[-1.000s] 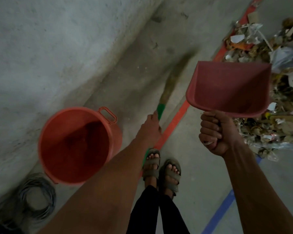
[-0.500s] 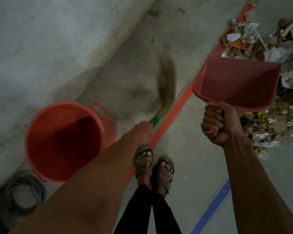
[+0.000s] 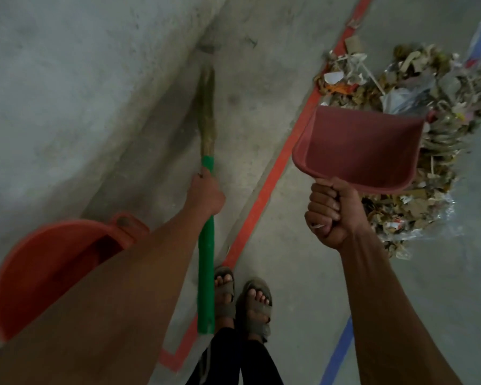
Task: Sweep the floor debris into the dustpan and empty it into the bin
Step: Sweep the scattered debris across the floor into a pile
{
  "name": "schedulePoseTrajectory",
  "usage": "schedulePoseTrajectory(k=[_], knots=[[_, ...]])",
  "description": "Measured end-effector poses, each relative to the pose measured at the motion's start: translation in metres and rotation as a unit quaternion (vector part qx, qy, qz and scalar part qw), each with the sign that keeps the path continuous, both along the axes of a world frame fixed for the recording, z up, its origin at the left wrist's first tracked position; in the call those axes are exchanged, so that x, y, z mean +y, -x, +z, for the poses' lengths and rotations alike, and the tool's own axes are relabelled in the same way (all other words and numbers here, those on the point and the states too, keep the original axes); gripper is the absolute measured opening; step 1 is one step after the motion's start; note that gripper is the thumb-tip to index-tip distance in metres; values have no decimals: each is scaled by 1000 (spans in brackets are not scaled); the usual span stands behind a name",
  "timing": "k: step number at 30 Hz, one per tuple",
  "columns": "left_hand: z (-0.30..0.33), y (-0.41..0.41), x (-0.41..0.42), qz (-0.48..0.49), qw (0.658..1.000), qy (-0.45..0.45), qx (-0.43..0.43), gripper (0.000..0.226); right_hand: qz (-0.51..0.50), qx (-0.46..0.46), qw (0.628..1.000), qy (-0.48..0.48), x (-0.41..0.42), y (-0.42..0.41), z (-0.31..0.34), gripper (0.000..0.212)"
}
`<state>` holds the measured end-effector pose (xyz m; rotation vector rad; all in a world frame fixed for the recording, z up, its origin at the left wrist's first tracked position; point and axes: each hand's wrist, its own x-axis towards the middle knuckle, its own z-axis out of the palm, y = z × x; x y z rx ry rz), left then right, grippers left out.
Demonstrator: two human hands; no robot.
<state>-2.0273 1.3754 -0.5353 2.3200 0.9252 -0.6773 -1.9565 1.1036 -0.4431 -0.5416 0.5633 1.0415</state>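
The left arm hides much of the orange plastic bin (image 3: 53,262), blurred by the wall. The left hand (image 3: 206,194) grips the broom (image 3: 206,245) mid-handle; its green shaft runs lengthwise away, straw bristles toward the wall. The right hand (image 3: 331,212), fisted, holds the smooth maroon dustpan (image 3: 358,148), mouth toward the ragged debris (image 3: 417,87) on the concrete floor (image 3: 283,259).
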Motion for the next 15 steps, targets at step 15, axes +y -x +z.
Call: schedulePoseTrajectory(k=[15], knots=[[-13, -111, 27, -253, 966, -4, -59, 75, -34, -1, 999, -2, 42, -58, -22, 36]])
